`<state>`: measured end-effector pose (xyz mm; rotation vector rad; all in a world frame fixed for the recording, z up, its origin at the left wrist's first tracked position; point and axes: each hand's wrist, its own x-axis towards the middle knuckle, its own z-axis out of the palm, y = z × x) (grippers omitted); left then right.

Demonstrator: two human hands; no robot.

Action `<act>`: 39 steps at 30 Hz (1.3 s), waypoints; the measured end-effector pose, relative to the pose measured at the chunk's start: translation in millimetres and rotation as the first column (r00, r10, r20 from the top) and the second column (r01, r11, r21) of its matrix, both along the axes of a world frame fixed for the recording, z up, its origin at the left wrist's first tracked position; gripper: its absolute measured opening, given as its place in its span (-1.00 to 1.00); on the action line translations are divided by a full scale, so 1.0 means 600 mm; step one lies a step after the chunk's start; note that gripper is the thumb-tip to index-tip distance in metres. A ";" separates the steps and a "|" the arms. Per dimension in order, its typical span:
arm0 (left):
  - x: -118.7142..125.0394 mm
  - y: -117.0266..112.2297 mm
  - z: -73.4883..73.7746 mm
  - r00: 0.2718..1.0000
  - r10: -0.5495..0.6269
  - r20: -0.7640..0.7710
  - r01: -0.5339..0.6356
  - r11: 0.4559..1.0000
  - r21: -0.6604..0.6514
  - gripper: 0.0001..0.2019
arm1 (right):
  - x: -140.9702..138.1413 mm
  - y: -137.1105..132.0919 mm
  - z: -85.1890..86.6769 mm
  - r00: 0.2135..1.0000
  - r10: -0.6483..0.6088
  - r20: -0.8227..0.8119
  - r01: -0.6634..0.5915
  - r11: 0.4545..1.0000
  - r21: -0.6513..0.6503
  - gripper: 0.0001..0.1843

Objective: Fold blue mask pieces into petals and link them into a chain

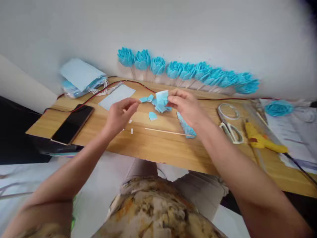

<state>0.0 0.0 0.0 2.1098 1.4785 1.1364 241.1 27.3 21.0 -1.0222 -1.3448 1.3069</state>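
Note:
My right hand pinches a light blue petal piece above a small pile of blue petal pieces. My left hand has thumb and forefinger pressed together at the left end of the blue pieces; whether it grips one is hard to see. One loose blue petal lies on the wood just below the pile. A thin wooden stick rests nearer to me, its right end over a blue textured strip partly hidden by my right wrist.
Several blue paper-like flowers on sticks lean against the wall. Left are stacked pale blue sheets, a flat sheet and a phone. Right are tape, scissors, a yellow glue gun and a red-black cable.

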 end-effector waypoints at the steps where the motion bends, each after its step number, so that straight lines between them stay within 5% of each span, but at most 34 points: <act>1: -0.011 -0.006 -0.004 0.993 -0.044 -0.112 0.050 0.998 0.050 -0.73 | 0.016 0.002 0.002 1.000 -0.030 0.005 0.030 1.000 0.008 -0.95; 5: -0.044 -0.026 -0.025 0.857 -0.164 -0.488 0.247 0.963 0.110 -0.77 | 0.069 0.007 0.004 0.991 -0.129 0.034 0.129 0.992 0.008 -0.91; 9: -0.050 -0.026 -0.049 0.748 -0.211 -0.629 0.315 0.948 0.057 -0.80 | 0.089 0.000 -0.002 0.988 -0.148 0.039 0.148 0.989 -0.002 -0.91; 14: -0.073 -0.007 -0.058 0.752 -0.246 -0.612 0.289 0.957 -0.030 -0.79 | 0.095 -0.009 -0.010 0.987 -0.153 0.051 0.154 0.988 -0.013 -0.94; 19: -0.096 -0.005 -0.023 0.837 -0.287 -0.465 0.311 0.950 -0.027 -0.75 | 0.102 -0.014 -0.015 0.985 -0.112 0.133 0.117 0.993 -0.027 -0.92; 22: -0.063 -0.004 0.013 0.934 -0.229 -0.276 0.248 0.968 0.036 -0.68 | 0.096 -0.016 -0.013 0.978 -0.054 0.202 0.062 0.998 -0.032 -0.91; 27: 0.051 0.014 0.053 0.955 -0.295 0.014 0.296 0.955 -0.030 -0.72 | 0.090 -0.022 -0.004 0.947 0.022 0.319 -0.013 0.999 -0.031 -0.85; 33: 0.157 0.056 0.062 0.897 -0.442 0.010 0.437 0.883 -0.172 -0.80 | 0.106 -0.023 -0.004 0.910 0.084 0.407 -0.104 0.994 0.028 -0.88; 39: 0.190 0.074 0.061 0.909 -0.416 -0.011 0.396 0.874 -0.283 -0.87 | 0.131 -0.016 -0.014 0.885 0.054 0.462 -0.093 0.994 0.062 -0.85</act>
